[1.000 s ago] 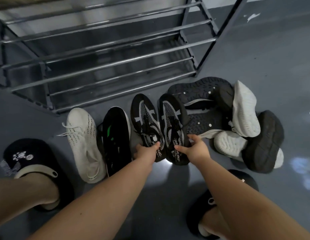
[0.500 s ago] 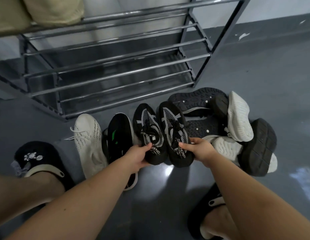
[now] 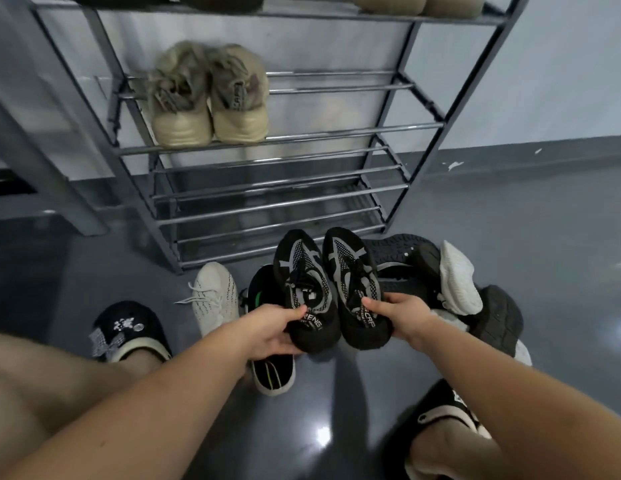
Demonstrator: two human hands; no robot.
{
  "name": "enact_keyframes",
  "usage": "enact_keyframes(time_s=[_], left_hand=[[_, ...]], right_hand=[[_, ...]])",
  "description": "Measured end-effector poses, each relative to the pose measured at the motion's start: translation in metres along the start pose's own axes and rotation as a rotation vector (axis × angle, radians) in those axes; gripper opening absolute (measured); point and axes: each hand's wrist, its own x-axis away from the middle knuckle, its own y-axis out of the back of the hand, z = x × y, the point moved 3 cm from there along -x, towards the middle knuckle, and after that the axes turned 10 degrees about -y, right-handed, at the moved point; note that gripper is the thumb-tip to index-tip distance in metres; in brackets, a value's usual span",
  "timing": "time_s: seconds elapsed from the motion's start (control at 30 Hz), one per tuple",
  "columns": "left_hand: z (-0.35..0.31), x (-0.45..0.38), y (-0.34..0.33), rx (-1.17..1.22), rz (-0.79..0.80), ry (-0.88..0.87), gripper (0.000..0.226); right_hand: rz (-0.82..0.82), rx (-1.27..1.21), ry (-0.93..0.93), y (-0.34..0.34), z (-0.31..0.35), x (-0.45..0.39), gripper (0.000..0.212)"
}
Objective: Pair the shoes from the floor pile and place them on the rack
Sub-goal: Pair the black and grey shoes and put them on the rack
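I hold a matching pair of black and grey knit sneakers side by side above the floor, toes toward the rack. My left hand (image 3: 271, 329) grips the heel of the left sneaker (image 3: 302, 282). My right hand (image 3: 401, 318) grips the heel of the right sneaker (image 3: 352, 275). The metal rack (image 3: 281, 138) stands just beyond them, with a beige pair (image 3: 208, 98) on a middle shelf. On the floor lie a white sneaker (image 3: 215, 296), a black sneaker with green inside (image 3: 267, 341), and a pile of black and white shoes (image 3: 454, 282).
More shoes sit on the rack's top shelf (image 3: 416, 3). The rack's two lowest shelves (image 3: 267, 206) hold nothing. My feet in black slippers (image 3: 129, 327) (image 3: 444, 410) flank the spot. A grey post (image 3: 42, 161) stands left of the rack on the glossy grey floor.
Both hands have lifted the black and grey pair off the floor and toward the rack. My view has tilted up, showing the upper shelves.
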Motion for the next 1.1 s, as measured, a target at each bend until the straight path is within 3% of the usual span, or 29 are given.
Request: enact_keyframes(time_s=[0.13,0.27,0.43,0.73,1.1], left_hand=[[-0.041,0.035,-0.004,-0.186,0.119,-0.009,0.015],[-0.084,0.073,-0.004,-0.276,0.153,-0.081,0.017],[-0.116,0.111,0.011,-0.28,0.126,-0.148,0.019],[-0.126,0.134,0.038,-0.371,0.03,-0.181,0.019],[-0.133,0.129,-0.016,-0.271,-0.02,-0.26,0.017]], right_hand=[[-0.019,0.048,0.044,0.001,0.031,0.039,0.043],[-0.016,0.035,0.104,0.0,0.063,0.074,0.069],[0.04,0.05,0.209,-0.022,0.097,0.114,0.022],[0.179,-0.062,0.183,-0.055,0.092,0.122,0.02],[0.056,-0.172,0.254,-0.016,0.108,0.138,0.039]])
